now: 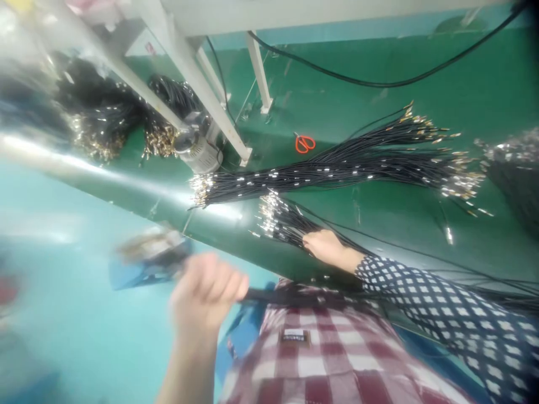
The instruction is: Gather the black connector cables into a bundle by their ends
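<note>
My left hand (207,296) is blurred and closed in a fist around a dark bundle of black wires (269,294) held off the table's edge, over my checked apron. My right hand (325,247), in a dotted sleeve, lies on the green table (379,224). Its fingers are curled into a small bundle of black wires with metal terminals (280,220). Just beyond that lies a large bundle of the same terminal-tipped wires (337,168), spread across the table.
Orange-handled scissors (304,143) lie behind the large bundle. White frame legs (261,73) and a grey cylindrical device (197,148) stand at the back. More wire piles sit at the back left (105,123) and far right (514,154). A black cable (379,84) crosses the back.
</note>
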`<state>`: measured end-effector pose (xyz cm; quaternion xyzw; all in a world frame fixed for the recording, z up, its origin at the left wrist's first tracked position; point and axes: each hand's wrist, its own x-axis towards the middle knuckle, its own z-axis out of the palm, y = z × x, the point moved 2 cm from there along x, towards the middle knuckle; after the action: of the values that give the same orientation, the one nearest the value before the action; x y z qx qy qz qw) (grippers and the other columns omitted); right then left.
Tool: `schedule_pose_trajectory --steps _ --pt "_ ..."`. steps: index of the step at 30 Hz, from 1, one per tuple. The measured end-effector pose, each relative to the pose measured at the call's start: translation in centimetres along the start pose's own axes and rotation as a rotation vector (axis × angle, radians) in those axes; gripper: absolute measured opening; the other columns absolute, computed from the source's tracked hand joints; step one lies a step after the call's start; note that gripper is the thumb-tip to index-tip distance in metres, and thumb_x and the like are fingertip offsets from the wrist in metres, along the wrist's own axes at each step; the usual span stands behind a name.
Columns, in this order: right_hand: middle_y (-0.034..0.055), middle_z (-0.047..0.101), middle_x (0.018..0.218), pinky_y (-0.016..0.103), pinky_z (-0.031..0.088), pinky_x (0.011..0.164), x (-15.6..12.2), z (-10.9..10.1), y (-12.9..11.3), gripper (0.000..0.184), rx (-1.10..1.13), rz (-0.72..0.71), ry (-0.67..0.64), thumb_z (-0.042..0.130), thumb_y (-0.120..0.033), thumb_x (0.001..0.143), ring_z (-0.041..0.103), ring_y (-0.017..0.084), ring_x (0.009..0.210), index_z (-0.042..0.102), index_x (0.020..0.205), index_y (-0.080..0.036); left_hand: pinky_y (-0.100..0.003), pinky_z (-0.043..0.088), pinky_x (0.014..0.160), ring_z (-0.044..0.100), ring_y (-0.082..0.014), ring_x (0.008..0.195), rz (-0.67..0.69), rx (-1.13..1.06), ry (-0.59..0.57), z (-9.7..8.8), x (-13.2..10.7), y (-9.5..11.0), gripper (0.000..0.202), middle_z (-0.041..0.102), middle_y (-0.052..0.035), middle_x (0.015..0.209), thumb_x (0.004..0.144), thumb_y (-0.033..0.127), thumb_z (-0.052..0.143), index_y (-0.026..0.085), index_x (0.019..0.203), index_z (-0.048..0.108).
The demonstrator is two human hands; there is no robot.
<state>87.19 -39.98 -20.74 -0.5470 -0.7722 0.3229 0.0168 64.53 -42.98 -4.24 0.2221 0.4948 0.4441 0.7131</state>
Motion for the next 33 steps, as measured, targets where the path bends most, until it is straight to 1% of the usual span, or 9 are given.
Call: schedule_pose_trajectory --steps 3,6,9,13,18,24,27,31,33 --pt "0.0090 0.069 0.090 0.028 0.044 0.073 -1.7 -1.5 -0.4 0.029 0.096 0.007 0.062 0.039 -0.028 0.096 0.063 0.018 0.082 0.064 0.089 -0.015 -0.023 0.019 0.040 0.017 -0.0053 0.034 -0.017 -0.075 0.022 0.2 2.8 -2.1 0.050 0.016 0.0077 0.038 0.084 0.037 0.057 0.017 0.047 0.031" --pt "-0.0008 0.060 0.065 0.021 0.042 0.059 -3.7 -2.3 -1.5 0.036 0.334 -0.007 0.084 0.031 -0.034 0.099 0.057 0.011 0.060 0.062 0.092 -0.017 -0.022 0.020 0.041 0.017 -0.0044 0.035 0.015 -0.074 0.035 0.2 4.1 -3.3 0.040 0.020 0.0085 0.039 0.088 0.033 0.054 0.016 0.054 0.043" --pt "-0.0049 0.044 0.055 0.021 0.036 0.052 -5.5 -2.9 -2.8 0.038 0.753 -0.037 0.131 0.035 -0.042 0.096 0.043 0.010 0.051 0.061 0.087 -0.016 -0.020 0.019 0.041 0.015 -0.0040 0.035 0.060 -0.024 -0.014 0.7 3.9 -3.1 0.017 0.020 0.0104 0.040 0.086 0.029 0.057 0.014 0.079 0.060" --pt "-0.0058 0.038 0.054 0.021 0.030 0.050 -6.6 -3.4 -4.4 0.040 1.006 -0.103 0.107 0.040 -0.049 0.094 0.035 0.009 0.050 0.059 0.083 -0.015 -0.020 0.018 0.041 0.015 -0.0040 0.037 0.073 0.038 -0.062 2.2 3.7 -2.4 0.027 0.021 0.0115 0.041 0.083 0.028 0.062 0.013 0.105 0.062" --pt "-0.0060 0.036 0.054 0.022 0.025 0.047 -6.9 -3.8 -5.4 0.045 1.034 -0.147 0.000 0.040 -0.053 0.092 0.032 0.008 0.049 0.058 0.080 -0.014 -0.021 0.017 0.042 0.017 -0.0038 0.037 0.091 0.049 -0.087 3.8 4.2 -2.4 0.033 0.021 0.0116 0.042 0.082 0.029 0.064 0.013 0.110 0.062" --pt "-0.0072 0.029 0.054 0.022 0.021 0.046 -7.0 -4.7 -5.9 0.045 1.127 -0.173 -0.003 0.041 -0.056 0.091 0.026 0.008 0.049 0.055 0.077 -0.015 -0.021 0.016 0.042 0.021 -0.0019 0.036 -0.013 0.153 -0.122 4.9 4.1 -3.3 0.021 0.025 0.0105 0.039 0.070 0.027 0.075 0.009 0.077 0.067" --pt "-0.0076 0.028 0.053 0.022 0.020 0.045 -7.1 -4.9 -5.8 0.045 1.146 -0.161 -0.006 0.042 -0.056 0.090 0.025 0.008 0.048 0.055 0.076 -0.015 -0.021 0.016 0.042 0.021 -0.0021 0.037 -0.017 0.149 -0.150 5.0 4.0 -3.1 0.028 0.025 0.0110 0.042 0.071 0.027 0.074 0.011 0.093 0.068" --pt "-0.0053 0.040 0.053 0.021 0.028 0.047 -6.9 -5.7 -6.1 0.043 0.964 -0.181 -0.068 0.039 -0.050 0.093 0.035 0.008 0.048 0.059 0.076 -0.015 -0.020 0.018 0.042 0.019 -0.0023 0.036 0.028 0.124 -0.128 4.6 4.6 -2.7 0.025 0.021 0.0114 0.041 0.078 0.032 0.068 0.010 0.092 0.068" --pt "-0.0020 0.055 0.060 0.022 0.036 0.054 -6.2 -6.7 -6.7 0.034 0.754 -0.165 0.038 0.048 -0.045 0.091 0.047 0.010 0.054 0.061 0.079 -0.016 -0.020 0.018 0.041 0.020 -0.0022 0.036 0.012 0.131 -0.132 4.5 4.8 -2.8 0.024 0.021 0.0111 0.040 0.077 0.033 0.068 0.009 0.082 0.068"
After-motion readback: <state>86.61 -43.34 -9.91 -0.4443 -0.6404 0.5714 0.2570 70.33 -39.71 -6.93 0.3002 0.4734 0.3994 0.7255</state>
